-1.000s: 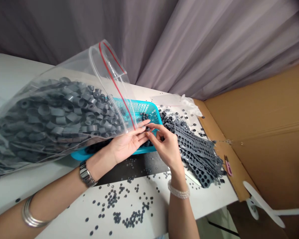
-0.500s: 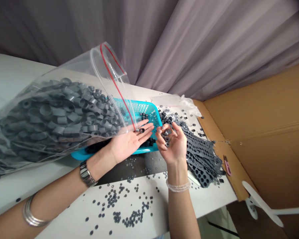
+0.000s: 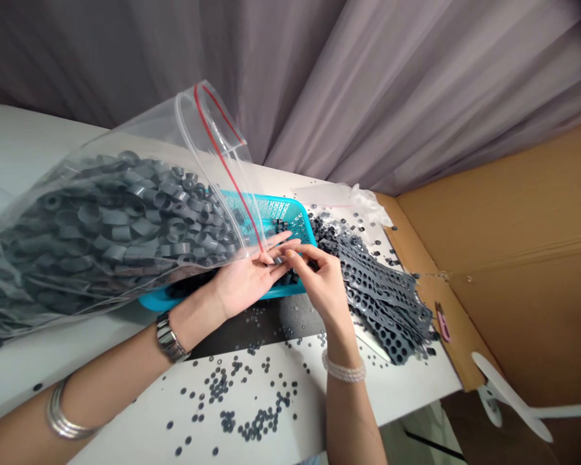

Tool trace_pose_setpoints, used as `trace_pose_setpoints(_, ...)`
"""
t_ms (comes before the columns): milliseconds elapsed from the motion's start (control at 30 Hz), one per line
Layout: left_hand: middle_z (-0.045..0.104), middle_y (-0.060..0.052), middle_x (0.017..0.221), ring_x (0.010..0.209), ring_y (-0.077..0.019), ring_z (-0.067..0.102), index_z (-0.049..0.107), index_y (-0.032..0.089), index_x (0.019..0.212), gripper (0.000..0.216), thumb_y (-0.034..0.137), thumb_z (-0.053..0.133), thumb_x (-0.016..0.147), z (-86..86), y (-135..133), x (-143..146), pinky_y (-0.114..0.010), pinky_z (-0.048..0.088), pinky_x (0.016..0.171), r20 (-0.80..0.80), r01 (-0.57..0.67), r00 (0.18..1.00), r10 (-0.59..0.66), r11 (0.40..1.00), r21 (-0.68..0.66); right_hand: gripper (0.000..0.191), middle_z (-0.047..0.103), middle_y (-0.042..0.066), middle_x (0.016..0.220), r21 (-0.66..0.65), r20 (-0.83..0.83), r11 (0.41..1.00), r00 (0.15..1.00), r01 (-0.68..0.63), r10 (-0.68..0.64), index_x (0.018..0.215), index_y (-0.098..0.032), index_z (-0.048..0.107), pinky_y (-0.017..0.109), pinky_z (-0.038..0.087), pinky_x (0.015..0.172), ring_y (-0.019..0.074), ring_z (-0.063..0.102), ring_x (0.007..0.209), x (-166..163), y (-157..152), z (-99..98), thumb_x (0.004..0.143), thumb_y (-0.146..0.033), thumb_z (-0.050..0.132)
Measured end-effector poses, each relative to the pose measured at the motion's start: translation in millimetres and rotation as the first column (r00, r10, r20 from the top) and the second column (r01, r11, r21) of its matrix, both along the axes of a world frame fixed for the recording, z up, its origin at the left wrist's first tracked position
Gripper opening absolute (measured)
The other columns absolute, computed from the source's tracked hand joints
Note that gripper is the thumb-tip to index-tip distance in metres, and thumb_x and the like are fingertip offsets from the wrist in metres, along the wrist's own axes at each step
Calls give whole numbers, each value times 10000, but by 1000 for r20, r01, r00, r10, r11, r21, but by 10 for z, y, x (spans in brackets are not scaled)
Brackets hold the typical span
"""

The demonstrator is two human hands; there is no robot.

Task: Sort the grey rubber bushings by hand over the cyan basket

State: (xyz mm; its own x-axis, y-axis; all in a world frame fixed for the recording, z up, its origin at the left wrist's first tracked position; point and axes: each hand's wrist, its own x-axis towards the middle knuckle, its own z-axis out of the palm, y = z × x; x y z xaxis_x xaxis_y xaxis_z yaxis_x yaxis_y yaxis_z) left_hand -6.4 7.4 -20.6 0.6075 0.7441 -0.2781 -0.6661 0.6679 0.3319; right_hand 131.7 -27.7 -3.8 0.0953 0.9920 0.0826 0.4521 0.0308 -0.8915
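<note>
My left hand (image 3: 244, 281) lies palm up with its fingers stretched out, at the mouth of a clear zip bag (image 3: 140, 129). Many dark grey plastic rings (image 3: 121, 226) fill the bag, which rests on its side. Over the left fingers, my right hand (image 3: 322, 278) pinches thumb and fingers together around a small grey ring (image 3: 277, 259); its fingertips touch the left fingers, so the grip is partly hidden. Below both hands sits a turquoise basket (image 3: 271, 294) holding dark small pieces, partly covered by the bag and left hand.
Grey perforated strips (image 3: 387, 303) are piled to the right. Small dark discs (image 3: 259, 423) lie scattered on the white table (image 3: 140, 400). A pink-handled cutter (image 3: 443, 323) lies on cardboard (image 3: 503, 258) at the right. Crumpled clear plastic (image 3: 363, 200) is at the back.
My right hand has moved left and turned palm down, its fingertips now meeting the left fingers at the small ring. My left hand and the bag stay almost where they were.
</note>
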Motion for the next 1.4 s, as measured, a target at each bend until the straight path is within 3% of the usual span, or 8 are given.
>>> trace_pose_setpoints(233, 491, -168, 1335, 1240, -208, 447, 326, 43, 1375, 612, 68, 376, 766, 15, -9, -35, -335, 315, 1064, 48, 12, 999, -14, 999, 45, 155, 284, -62, 545, -63, 99, 992, 989, -108, 113, 849, -175, 685, 245, 228, 493, 89, 242, 510, 73, -43, 37, 804, -301, 606)
trace_pose_setpoints(500, 480, -196, 1335, 1227, -216, 457, 331, 37, 1372, 540, 228, 405, 872, 47, -10, -47, -321, 347, 1019, -10, -14, 1000, 14, 1000, 17, 182, 462, -26, 619, 0, 120, 991, 984, -133, 132, 908, -182, 678, 245, 261, 500, 100, 309, 535, -6, -64, 92, 841, -300, 556)
trace_pose_setpoints(867, 419, -145, 1398, 1281, -192, 391, 301, 102, 1399, 548, 282, 378, 887, -7, 13, -70, -304, 316, 1014, 76, 49, 996, -53, 997, 55, 139, 279, -61, 564, -50, 113, 984, 978, -173, 178, 777, -189, 629, 250, 222, 495, 94, 250, 515, 38, -106, 115, 822, -314, 588)
trace_pose_setpoints(1100, 453, -147, 1372, 1260, -201, 420, 348, 100, 1377, 543, 184, 401, 843, 8, -1, -66, -305, 355, 980, 2, 58, 998, -58, 997, 58, 72, 352, -66, 584, -14, 110, 985, 978, -174, 175, 833, -189, 611, 244, 258, 502, 84, 282, 501, 33, -79, 136, 808, -256, 598)
trace_pose_setpoints(1233, 478, -145, 1352, 1247, -190, 436, 327, 74, 1382, 682, -20, 372, 708, 35, -14, -42, -326, 313, 1041, -35, 52, 998, -49, 996, 75, 123, 435, -40, 610, -32, 92, 980, 976, -195, 197, 874, -182, 641, 239, 258, 485, 92, 320, 521, 43, -88, 153, 839, -217, 528)
trace_pose_setpoints(1400, 509, -116, 1331, 1243, -180, 440, 324, 98, 1388, 760, -67, 340, 647, 44, -26, -28, -335, 261, 1084, -69, 67, 996, -62, 994, 85, 211, 447, -38, 601, -49, 119, 976, 969, -213, 217, 963, -196, 668, 241, 264, 496, 92, 306, 510, 42, -106, 179, 816, -170, 520)
